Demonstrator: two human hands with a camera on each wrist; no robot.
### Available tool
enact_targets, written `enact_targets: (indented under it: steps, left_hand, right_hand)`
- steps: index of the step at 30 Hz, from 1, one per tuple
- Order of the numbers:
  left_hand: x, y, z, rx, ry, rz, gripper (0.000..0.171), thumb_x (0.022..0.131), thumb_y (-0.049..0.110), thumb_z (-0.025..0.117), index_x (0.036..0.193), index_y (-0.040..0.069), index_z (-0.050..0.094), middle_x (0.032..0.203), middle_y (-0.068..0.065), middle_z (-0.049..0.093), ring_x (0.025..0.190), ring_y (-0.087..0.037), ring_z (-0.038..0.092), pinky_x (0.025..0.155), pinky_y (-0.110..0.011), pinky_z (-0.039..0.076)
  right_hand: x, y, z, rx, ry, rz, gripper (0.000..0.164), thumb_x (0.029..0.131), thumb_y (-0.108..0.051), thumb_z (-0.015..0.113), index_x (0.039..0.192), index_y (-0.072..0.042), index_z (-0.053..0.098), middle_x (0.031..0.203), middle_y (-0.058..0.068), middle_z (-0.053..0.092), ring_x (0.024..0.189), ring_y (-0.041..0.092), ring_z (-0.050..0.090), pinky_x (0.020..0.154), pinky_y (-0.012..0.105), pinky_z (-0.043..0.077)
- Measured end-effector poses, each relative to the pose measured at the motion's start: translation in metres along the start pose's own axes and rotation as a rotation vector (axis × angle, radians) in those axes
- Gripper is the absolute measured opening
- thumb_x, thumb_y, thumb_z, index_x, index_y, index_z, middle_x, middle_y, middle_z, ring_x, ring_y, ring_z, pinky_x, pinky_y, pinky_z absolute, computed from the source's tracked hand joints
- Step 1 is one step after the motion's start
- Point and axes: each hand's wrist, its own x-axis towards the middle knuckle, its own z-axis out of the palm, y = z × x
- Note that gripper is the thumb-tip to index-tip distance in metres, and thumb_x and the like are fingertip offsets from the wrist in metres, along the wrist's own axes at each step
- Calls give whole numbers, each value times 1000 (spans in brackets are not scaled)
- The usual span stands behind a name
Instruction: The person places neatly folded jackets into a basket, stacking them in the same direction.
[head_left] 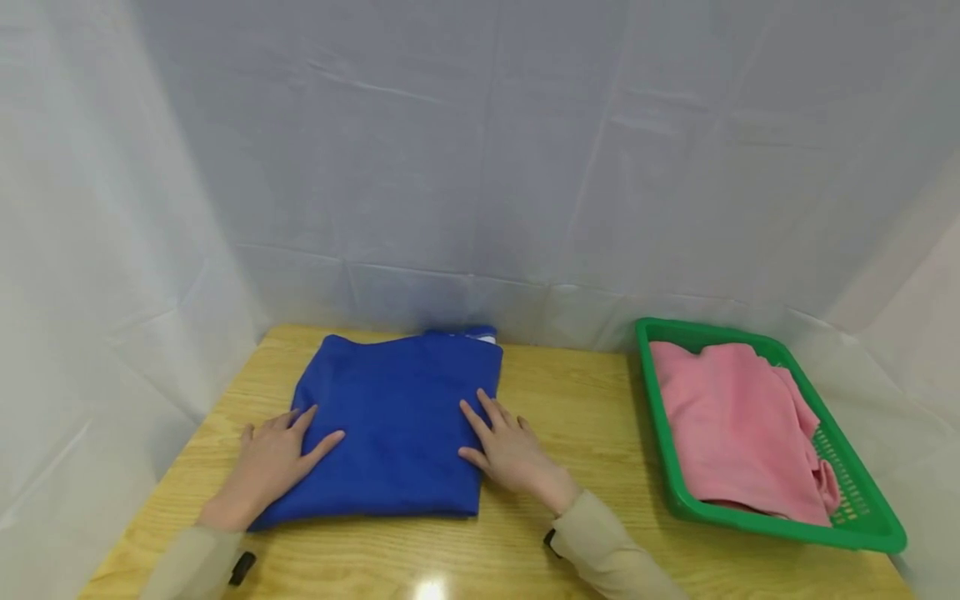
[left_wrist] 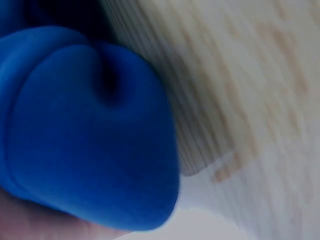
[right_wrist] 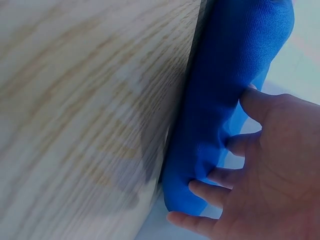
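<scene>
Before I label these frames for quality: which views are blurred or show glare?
Head view: sharp, with one glare spot on the table at its near edge. Left wrist view: blurred throughout, the blue cloth soft. Right wrist view: wood grain smeared, the right hand fairly clear.

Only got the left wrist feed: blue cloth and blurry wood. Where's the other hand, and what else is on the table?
Observer: The right hand lies flat on the right edge of the folded blue garment, fingers straight.
Operator: And the left one? I see no fingers in my view.
Observer: The left hand presses flat on the garment's left edge, fingers spread.
Operator: Anything beside the garment?
Observer: A green basket sits at the right end of the wooden table, apart from the garment, with pink cloth in it.
</scene>
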Motion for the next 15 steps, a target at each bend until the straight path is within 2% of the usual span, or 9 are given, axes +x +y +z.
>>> enact_targets:
  steps: [15]
  left_hand:
    - [1,12,2,8,9,11,86,98,67,48,143,-6,53,136,-39,52,122,-59,49,100,-81,25]
  right_hand:
    - [-6,10,0,15,-4,8,70,106,-49,45,164,-18,21,169,16,14,150,39,28,112,63,34]
